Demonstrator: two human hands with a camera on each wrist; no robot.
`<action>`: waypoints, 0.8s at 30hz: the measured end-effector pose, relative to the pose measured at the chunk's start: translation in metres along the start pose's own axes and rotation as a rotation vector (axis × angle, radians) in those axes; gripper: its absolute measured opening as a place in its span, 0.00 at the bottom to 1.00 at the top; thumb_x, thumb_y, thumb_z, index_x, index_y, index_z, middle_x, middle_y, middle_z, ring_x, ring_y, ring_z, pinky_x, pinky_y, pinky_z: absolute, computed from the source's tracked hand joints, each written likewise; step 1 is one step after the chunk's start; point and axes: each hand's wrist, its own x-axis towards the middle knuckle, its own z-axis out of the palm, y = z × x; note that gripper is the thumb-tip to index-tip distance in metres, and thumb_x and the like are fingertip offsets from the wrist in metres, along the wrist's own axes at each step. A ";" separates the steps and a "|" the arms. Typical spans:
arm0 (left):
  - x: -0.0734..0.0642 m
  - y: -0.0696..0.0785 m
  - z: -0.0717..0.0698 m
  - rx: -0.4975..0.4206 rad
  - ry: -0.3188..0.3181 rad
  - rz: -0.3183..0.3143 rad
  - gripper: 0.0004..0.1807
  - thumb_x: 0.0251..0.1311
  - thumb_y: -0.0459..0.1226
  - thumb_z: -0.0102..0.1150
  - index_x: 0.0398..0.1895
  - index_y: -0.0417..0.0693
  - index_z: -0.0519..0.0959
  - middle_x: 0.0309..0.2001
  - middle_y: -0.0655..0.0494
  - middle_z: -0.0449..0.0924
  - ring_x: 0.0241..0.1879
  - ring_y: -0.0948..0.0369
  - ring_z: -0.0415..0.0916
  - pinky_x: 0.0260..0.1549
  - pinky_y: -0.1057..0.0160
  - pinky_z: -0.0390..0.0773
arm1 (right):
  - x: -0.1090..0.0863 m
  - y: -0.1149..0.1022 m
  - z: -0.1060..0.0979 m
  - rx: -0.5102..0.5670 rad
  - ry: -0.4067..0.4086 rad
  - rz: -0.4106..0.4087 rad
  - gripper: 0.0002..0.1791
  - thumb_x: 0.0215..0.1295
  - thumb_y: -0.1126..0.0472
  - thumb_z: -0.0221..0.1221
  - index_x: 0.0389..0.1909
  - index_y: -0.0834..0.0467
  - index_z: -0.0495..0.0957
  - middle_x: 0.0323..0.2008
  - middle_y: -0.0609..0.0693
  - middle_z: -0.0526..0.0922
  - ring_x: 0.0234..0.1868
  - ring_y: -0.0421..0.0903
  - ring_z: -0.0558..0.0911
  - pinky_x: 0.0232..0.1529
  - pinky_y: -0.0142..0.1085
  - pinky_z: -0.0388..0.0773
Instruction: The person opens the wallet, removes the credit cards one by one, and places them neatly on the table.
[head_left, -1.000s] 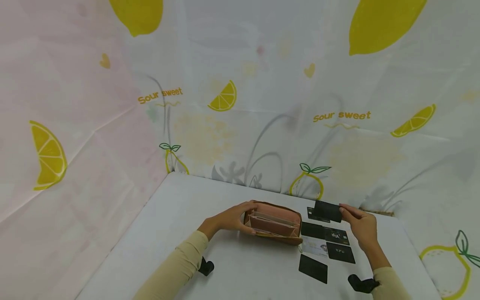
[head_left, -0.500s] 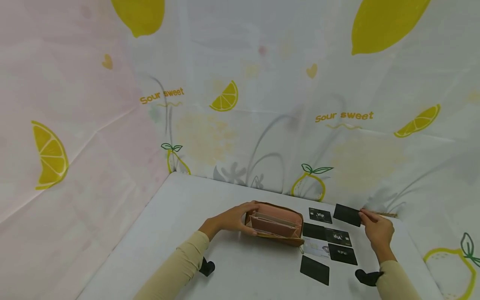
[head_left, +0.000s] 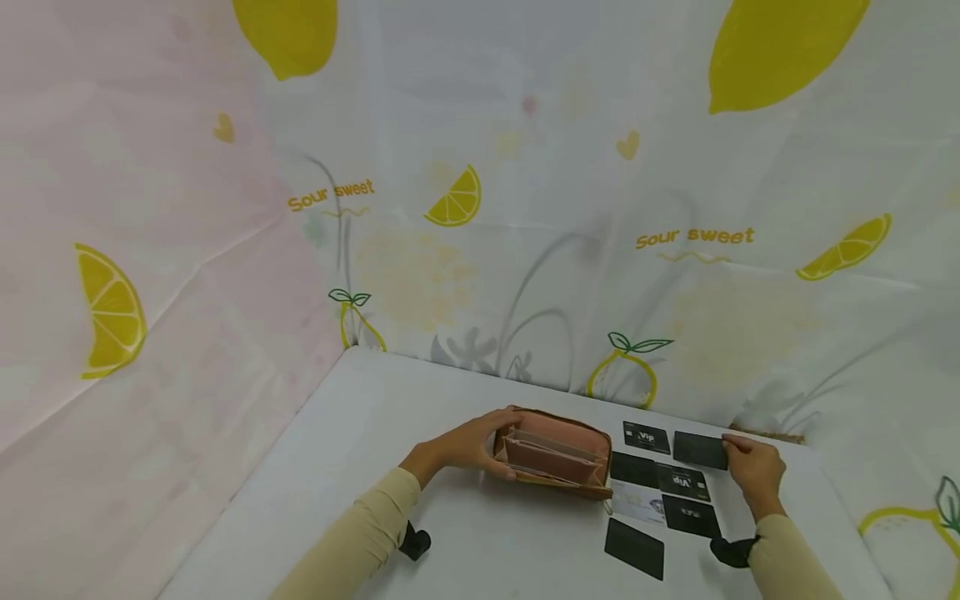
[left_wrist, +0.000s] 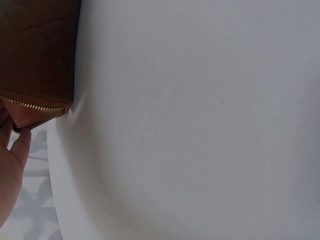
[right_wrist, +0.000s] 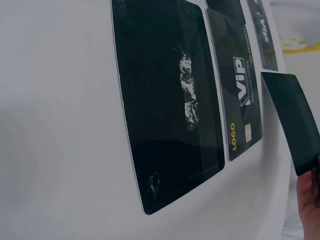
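Note:
A brown zip-around wallet (head_left: 558, 433) stands unzipped on the table, its pink divided pockets facing up. At its left end, my left hand (head_left: 468, 446) grips it between thumb and fingers; the left wrist view shows the quilted outside (left_wrist: 37, 50) and gold zipper teeth (left_wrist: 35, 106). My right hand (head_left: 756, 471) pinches a plain black card (head_left: 699, 450) by its right edge, just right of a black VIP card (head_left: 646, 437). From the right wrist, the held card (right_wrist: 295, 120) looks tilted; whether it touches the table, I cannot tell.
Several cards lie right of the wallet: a black one (head_left: 633, 469), another VIP card (head_left: 683, 482), a silvery one (head_left: 637, 502), a black card with a scratched strip (head_left: 692, 516), and a plain black one (head_left: 634, 548) in front. A lemon-print wall sheet (head_left: 525, 275) borders the white table (head_left: 420, 375).
My right hand has carried the black card rightward from over the back VIP card, uncovering it, then lowered it beside that card. My left hand keeps its grip on the wallet.

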 end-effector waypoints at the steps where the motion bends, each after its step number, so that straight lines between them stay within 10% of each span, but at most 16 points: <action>1: 0.000 0.001 0.000 -0.003 0.000 -0.001 0.55 0.49 0.57 0.72 0.77 0.58 0.52 0.76 0.60 0.47 0.75 0.58 0.42 0.68 0.47 0.57 | 0.001 0.000 0.001 -0.010 0.000 -0.013 0.14 0.68 0.66 0.53 0.46 0.72 0.81 0.49 0.71 0.78 0.53 0.71 0.71 0.54 0.59 0.63; 18: -0.002 0.005 0.001 0.041 0.002 0.026 0.55 0.50 0.58 0.71 0.78 0.59 0.50 0.74 0.62 0.52 0.75 0.57 0.44 0.67 0.46 0.58 | 0.000 0.019 0.021 -0.122 0.059 -0.227 0.18 0.57 0.72 0.58 0.47 0.79 0.76 0.36 0.73 0.81 0.40 0.70 0.79 0.46 0.60 0.68; 24: -0.001 0.005 -0.001 0.054 -0.002 -0.027 0.56 0.49 0.60 0.70 0.78 0.61 0.51 0.76 0.61 0.46 0.75 0.57 0.42 0.67 0.46 0.58 | -0.001 0.009 0.021 -0.200 -0.081 -0.300 0.23 0.64 0.66 0.56 0.56 0.77 0.72 0.47 0.77 0.76 0.49 0.74 0.75 0.48 0.63 0.71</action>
